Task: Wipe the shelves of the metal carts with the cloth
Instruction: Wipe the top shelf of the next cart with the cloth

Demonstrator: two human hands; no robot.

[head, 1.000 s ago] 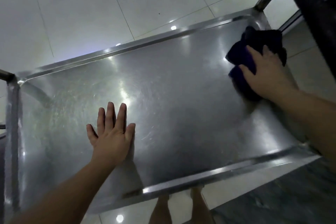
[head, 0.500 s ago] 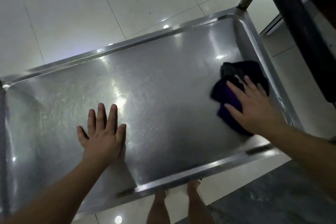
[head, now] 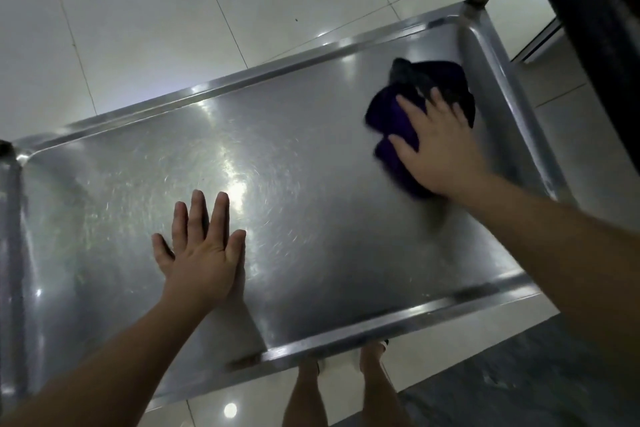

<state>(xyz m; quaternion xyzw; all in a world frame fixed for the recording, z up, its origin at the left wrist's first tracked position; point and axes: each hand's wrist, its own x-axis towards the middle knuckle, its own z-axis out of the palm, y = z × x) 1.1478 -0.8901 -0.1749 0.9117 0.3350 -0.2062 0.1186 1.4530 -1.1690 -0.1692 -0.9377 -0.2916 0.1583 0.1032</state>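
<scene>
The right hand (head: pixel 441 149) pressed the cloth (head: pixel 398 135) flat-fingered near the shelf's (head: pixel 311 218) right end; the left hand (head: pixel 201 253) lay flat. Most looked unwiped.

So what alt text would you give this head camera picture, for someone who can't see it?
A person's right hand presses a dark purple cloth onto the top shelf of a stainless steel cart, near the end with the push handle. The left hand lies flat, fingers straight, on the shelf. Pale floor tiles and the person's legs show around the cart.
</scene>
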